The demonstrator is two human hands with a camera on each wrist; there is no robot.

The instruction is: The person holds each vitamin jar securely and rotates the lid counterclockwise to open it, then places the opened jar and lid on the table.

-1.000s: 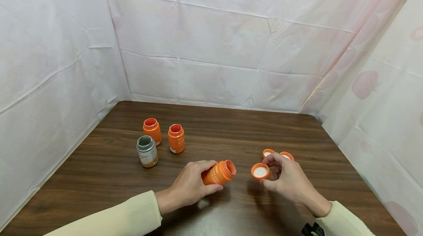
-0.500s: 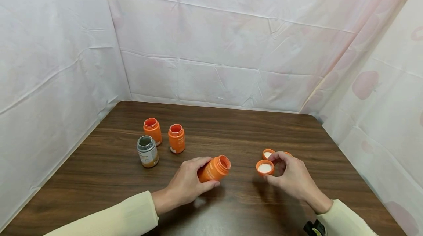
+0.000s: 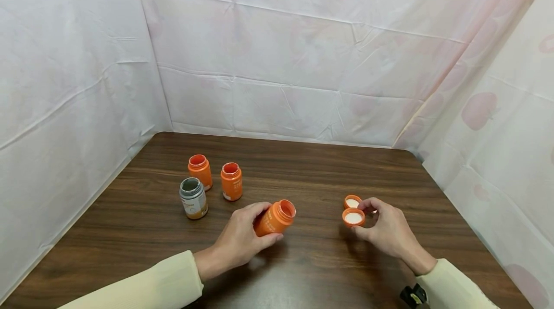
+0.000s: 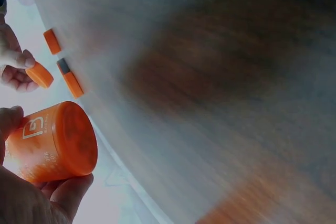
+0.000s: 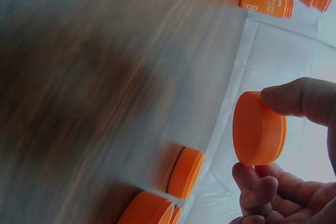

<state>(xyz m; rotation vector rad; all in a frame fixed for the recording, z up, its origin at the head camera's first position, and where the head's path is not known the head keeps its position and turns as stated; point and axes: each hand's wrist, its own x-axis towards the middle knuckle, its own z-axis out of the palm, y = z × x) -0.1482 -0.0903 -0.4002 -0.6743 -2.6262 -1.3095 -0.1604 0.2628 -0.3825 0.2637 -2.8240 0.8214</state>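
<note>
My left hand (image 3: 237,238) grips an open orange bottle (image 3: 269,221), thumb on the near side and fingers around the far side. The bottle leans to the right, its mouth facing up and right; in the left wrist view its base faces the camera. Between thumb and fingertips my right hand (image 3: 389,232) pinches an orange screw cap (image 5: 257,129), its white liner facing up in the head view. Just behind that cap, another orange cap (image 3: 351,199) lies liner up on the table. Further caps are hidden behind the right hand in the head view.
To the left stand two uncapped orange bottles (image 3: 231,183) and an uncapped grey jar (image 3: 193,199) with a pale label. In the left wrist view, a grey cap (image 4: 63,65) shows beside orange ones. White sheets (image 3: 277,58) wall the brown table (image 3: 298,164) behind and at both sides.
My left hand has moved left and slightly away with the bottle. My right hand has carried its cap to the right, bringing it near the cap on the table and covering another one.
</note>
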